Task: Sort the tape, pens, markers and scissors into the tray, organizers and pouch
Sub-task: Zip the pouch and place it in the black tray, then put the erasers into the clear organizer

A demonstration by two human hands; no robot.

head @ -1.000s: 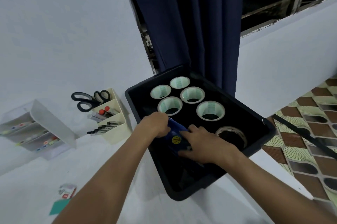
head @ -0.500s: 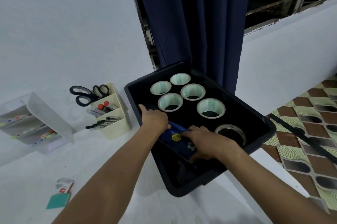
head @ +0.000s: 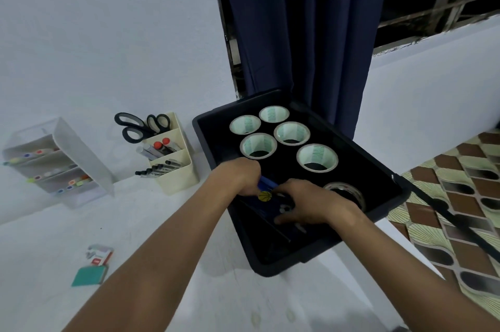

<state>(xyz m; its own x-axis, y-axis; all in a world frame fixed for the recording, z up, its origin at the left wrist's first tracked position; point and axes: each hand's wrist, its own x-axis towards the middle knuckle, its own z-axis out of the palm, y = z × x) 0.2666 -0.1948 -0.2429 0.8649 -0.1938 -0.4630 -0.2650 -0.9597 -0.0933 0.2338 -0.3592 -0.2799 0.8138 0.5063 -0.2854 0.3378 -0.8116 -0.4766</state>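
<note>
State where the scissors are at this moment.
In the head view, the scissors stand at centre-left in the rear compartment of the cream organizer, handles up, left of the black tray.

Six tape rolls [head: 317,157] sit in one black tray [head: 378,169], center frame. One blue pouch [head: 266,196], two hands. At left, two organizers [head: 173,177] and one pair of scissors [head: 135,126].

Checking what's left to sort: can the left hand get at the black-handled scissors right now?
Probably not yet: the left hand grips the dark blue pouch in the black tray. The black-handled scissors stand unobstructed in the cream organizer.
</note>
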